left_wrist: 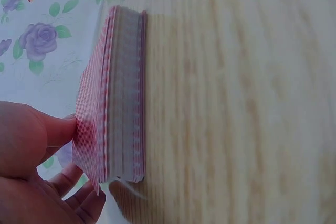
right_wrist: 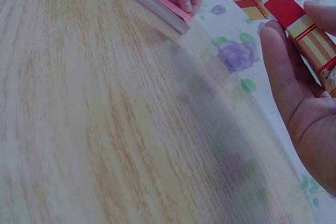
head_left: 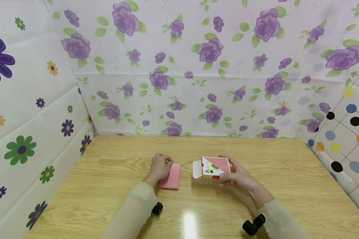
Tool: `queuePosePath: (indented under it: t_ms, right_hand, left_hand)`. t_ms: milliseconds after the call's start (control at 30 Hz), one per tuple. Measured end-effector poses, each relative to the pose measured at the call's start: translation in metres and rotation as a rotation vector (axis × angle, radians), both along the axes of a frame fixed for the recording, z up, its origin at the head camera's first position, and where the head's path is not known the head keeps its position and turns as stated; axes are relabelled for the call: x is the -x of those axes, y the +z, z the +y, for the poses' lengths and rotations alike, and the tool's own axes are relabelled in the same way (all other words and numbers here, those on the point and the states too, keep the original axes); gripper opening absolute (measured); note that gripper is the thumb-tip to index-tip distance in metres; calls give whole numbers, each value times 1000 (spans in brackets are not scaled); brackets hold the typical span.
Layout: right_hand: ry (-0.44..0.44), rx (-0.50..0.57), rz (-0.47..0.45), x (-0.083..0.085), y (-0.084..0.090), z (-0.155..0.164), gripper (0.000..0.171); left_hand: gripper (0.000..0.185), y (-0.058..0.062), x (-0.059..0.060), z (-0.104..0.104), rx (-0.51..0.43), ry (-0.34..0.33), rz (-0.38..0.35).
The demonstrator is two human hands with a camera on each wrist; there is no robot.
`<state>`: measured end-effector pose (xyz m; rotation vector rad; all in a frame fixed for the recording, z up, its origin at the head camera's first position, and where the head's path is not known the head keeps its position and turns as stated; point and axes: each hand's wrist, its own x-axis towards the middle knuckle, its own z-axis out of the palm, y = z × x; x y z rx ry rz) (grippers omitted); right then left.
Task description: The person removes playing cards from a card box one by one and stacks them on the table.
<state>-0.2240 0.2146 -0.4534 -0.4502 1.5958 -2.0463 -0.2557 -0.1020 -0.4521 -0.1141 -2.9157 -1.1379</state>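
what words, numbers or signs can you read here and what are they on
"A", with a spade sign beside it: on the face of the card box
Any finer print on that box: too small or blurred to read
Deck of cards: patterned back, no readable text

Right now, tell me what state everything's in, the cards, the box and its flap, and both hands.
Cards: stacked, patterned backs up, on the table.
Box: open, held; inside not visible.
Flap: swung out, toward the cards.
Left hand: pinching the cards at their far end.
Right hand: gripping the box.
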Motion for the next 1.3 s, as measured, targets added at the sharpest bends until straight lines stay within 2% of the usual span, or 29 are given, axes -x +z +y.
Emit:
queuePosePath:
  t_ms: [1300]
  right_hand:
    - [-9,7,-15,-1,2,-3,80]
  left_hand:
    - [12,-3,-2,3,37,43,-1]
